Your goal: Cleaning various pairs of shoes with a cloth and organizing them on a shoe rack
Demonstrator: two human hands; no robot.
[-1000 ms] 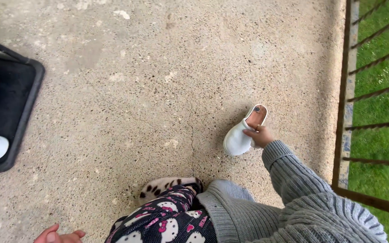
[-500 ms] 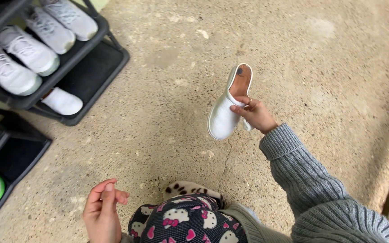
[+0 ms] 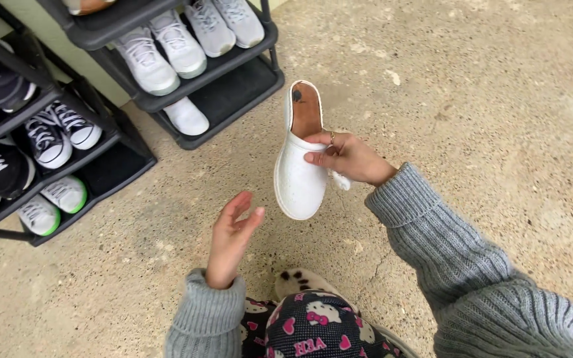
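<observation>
Spreading under everything is a pale, speckled concrete floor (image 3: 485,99), cracked near the person's feet. Along its upper left edge stand two black shoe racks. The nearer rack (image 3: 8,59) at the far left holds dark sneakers (image 3: 1,166) with white laces on its middle shelf and white sneakers with green soles (image 3: 64,193) on its lowest shelf. The farther rack (image 3: 233,79) carries a row of white lace-up sneakers (image 3: 144,59) on one shelf and a single plain white shoe (image 3: 186,117) on the bottom shelf beneath them.

Both arms wear a grey ribbed knit sweater (image 3: 459,265), and dark patterned trousers (image 3: 313,325) with white and pink cartoon figures show at the bottom edge, with a spotted slipper (image 3: 300,282) peeping out above them.

A white slip-on shoe (image 3: 298,172) with a brown insole hangs in the air between the hands, well clear of the floor, toe pointing down toward the person and heel toward the racks. The right hand (image 3: 346,158) grips it at the side of its opening, thumb across the upper and fingers curled round the edge. The left hand (image 3: 230,238) holds nothing: it is raised, palm toward the shoe, fingers loosely extended, just beside the toe without touching it.
</observation>
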